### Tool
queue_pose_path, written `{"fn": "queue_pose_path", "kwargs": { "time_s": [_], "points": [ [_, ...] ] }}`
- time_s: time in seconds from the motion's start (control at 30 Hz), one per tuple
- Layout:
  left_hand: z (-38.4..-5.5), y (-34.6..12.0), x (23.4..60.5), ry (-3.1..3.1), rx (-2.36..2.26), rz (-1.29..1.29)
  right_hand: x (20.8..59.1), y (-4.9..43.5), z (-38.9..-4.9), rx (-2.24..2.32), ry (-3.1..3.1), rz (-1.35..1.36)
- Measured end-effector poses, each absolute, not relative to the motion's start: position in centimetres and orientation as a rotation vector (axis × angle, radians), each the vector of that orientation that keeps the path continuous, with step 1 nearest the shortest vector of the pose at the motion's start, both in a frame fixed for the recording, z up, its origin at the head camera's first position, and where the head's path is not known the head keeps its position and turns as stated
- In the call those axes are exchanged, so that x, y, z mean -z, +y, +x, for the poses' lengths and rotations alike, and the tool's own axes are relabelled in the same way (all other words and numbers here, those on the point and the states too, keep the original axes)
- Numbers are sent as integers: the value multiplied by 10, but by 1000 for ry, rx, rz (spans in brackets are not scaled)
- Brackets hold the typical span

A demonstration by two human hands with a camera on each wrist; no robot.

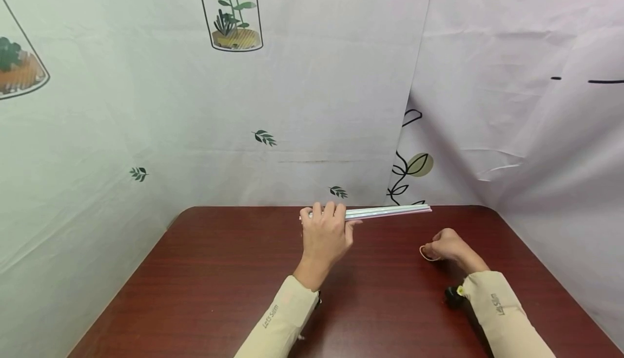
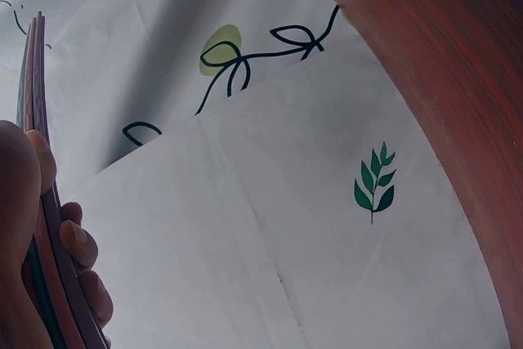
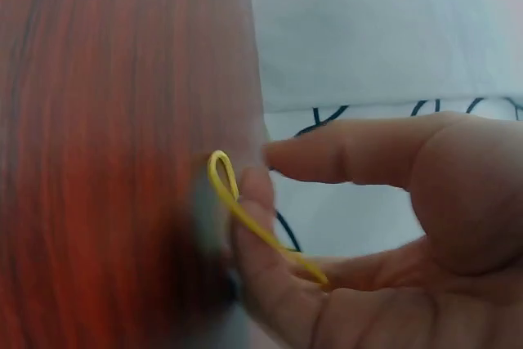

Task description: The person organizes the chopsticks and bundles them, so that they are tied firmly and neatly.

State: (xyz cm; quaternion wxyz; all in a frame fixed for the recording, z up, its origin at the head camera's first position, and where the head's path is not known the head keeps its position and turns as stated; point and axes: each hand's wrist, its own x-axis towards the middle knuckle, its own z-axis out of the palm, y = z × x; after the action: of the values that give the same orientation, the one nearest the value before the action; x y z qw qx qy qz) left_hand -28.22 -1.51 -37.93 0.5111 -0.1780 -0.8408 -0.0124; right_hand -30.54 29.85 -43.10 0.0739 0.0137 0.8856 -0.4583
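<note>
My left hand grips a bundle of long thin pastel sticks near one end, held above the far part of the table. Their free ends point right. In the left wrist view the sticks look teal, pink and purple, with the fingers wrapped round them. Over the table's right side, my right hand holds a thin yellow rubber band. Seen from the right wrist, the band lies across the curled fingers and its loop sticks out past them.
A dark reddish-brown wooden table lies below both hands. White printed cloth hangs behind it and at the sides. A small black object sits by the right sleeve's cuff.
</note>
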Motion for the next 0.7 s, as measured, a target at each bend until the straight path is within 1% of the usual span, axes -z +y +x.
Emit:
{"fn": "queue_pose_path", "kwargs": {
  "time_s": [0.2, 0.3, 0.43, 0.57, 0.7],
  "points": [
    [-283, -15, 379, -2011, 46, -433, 421, 298, -297, 956, 2839, 36],
    [-283, -15, 379, -2008, 37, -428, 418, 300, -296, 942, 2824, -17],
    [-283, -15, 378, -2008, 25, -422, 417, 300, -299, 1198, 2678, -98],
    [-283, -15, 378, -2010, 28, -424, 416, 299, -303, 1573, 2370, -129],
    [-283, -16, 379, -2014, 27, -423, 415, 299, -307, 1814, 2086, -209]
  ]
}}
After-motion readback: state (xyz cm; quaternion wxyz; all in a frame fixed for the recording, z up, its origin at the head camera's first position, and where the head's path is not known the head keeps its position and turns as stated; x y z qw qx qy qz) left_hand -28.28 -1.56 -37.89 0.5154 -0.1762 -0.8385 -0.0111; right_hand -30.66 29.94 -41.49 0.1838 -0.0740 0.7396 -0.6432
